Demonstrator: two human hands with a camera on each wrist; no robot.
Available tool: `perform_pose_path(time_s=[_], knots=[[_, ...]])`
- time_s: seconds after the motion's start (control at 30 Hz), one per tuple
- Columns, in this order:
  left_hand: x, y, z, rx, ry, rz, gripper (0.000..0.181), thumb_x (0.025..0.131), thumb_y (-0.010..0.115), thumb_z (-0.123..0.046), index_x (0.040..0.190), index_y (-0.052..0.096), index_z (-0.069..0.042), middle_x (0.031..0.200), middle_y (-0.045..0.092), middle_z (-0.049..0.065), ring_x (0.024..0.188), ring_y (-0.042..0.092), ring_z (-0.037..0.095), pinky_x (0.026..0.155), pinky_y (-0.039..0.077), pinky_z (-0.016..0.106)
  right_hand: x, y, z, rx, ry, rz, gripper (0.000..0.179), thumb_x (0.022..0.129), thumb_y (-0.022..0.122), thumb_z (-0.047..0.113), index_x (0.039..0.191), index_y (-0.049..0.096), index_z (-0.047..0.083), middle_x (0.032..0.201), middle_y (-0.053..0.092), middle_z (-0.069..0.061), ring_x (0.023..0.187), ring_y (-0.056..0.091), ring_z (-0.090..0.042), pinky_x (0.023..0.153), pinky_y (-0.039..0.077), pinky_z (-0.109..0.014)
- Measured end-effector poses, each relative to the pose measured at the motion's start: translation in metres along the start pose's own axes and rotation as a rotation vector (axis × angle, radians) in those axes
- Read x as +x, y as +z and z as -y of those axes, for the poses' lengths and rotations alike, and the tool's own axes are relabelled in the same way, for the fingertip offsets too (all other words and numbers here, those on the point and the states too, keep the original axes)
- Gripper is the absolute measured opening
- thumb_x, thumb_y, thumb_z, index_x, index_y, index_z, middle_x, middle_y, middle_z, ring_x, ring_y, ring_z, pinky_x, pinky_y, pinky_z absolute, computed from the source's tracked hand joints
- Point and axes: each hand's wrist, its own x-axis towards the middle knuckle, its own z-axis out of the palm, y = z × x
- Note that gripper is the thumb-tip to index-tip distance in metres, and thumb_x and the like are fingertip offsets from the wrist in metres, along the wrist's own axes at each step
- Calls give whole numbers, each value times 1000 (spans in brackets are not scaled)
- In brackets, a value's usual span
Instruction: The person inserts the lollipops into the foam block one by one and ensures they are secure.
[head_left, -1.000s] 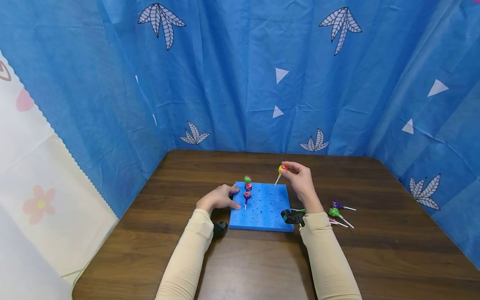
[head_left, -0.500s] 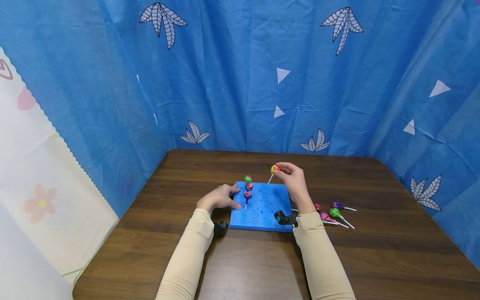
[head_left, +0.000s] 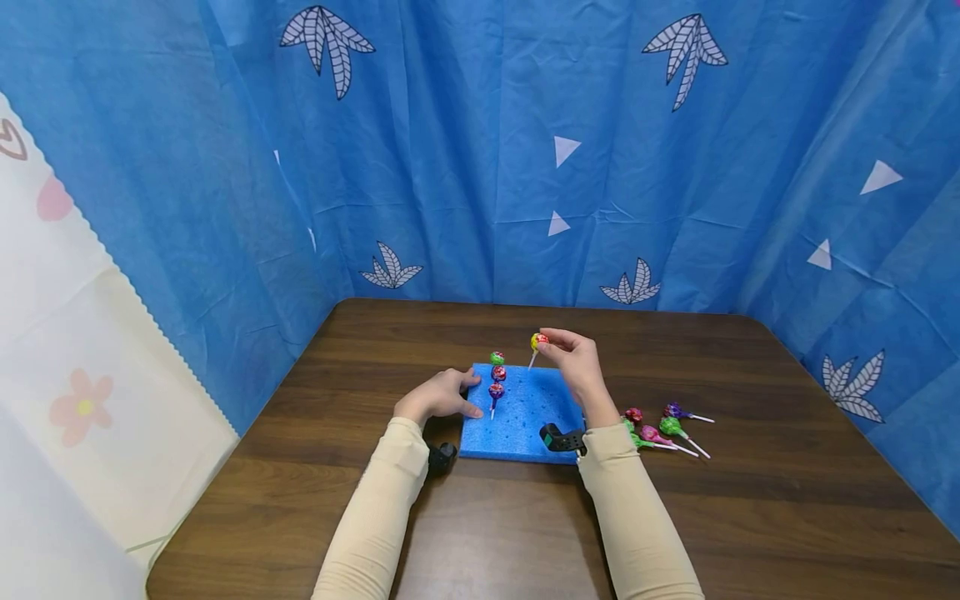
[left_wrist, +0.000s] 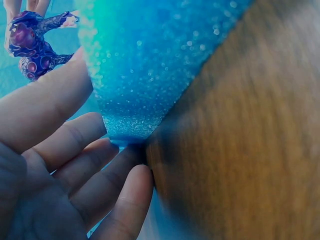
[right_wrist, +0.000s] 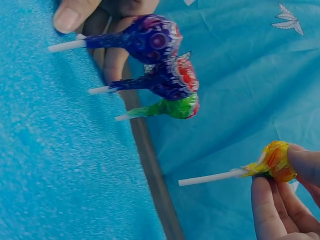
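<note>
My right hand (head_left: pixel 576 365) pinches a yellow-and-red wrapped lollipop (head_left: pixel 536 342) by its candy end. The white stick (right_wrist: pixel 207 178) points down at the far part of a blue foam block (head_left: pixel 517 425) dotted with small holes. Three lollipops stand in a row along the block's left side: a green one (right_wrist: pixel 181 106) farthest, then a dark purple-and-red one (right_wrist: pixel 175 80), then a purple one (right_wrist: pixel 155 39) nearest. My left hand (head_left: pixel 438 395) rests at the block's left edge, thumb on the top face and relaxed fingers (left_wrist: pixel 127 200) along the side.
Right of the block, loose lollipops lie on the brown wooden table (head_left: pixel 765 492): a purple one (head_left: pixel 675 410), a green one (head_left: pixel 672 427), a pink one (head_left: pixel 652 434) and others partly behind my right forearm. A blue curtain (head_left: pixel 465 150) hangs behind the table.
My right hand has carried the yellow-and-red lollipop leftward along the block's far edge, and more loose lollipops show beside the forearm. The left hand stays at the block's edge.
</note>
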Motion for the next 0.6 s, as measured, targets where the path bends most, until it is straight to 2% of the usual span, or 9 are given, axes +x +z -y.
perform_pose_path(time_s=[0.37, 0.6], knots=[[3, 0, 1, -16, -11, 6, 71, 88, 78, -27, 150, 47, -12, 164, 31, 7, 153, 27, 32, 122, 29, 51, -2, 4, -5, -13, 16, 10, 32, 96, 66, 9, 128, 66, 3, 129, 64, -19, 116, 65, -31, 98, 56, -33], [4, 0, 2, -4, -17, 2, 72, 87, 78, -29, 150, 47, -13, 164, 31, 8, 153, 28, 32, 121, 30, 52, 1, 7, -10, -25, 23, 19, 28, 96, 66, 9, 124, 68, 5, 126, 66, -17, 115, 66, -30, 98, 55, -33]])
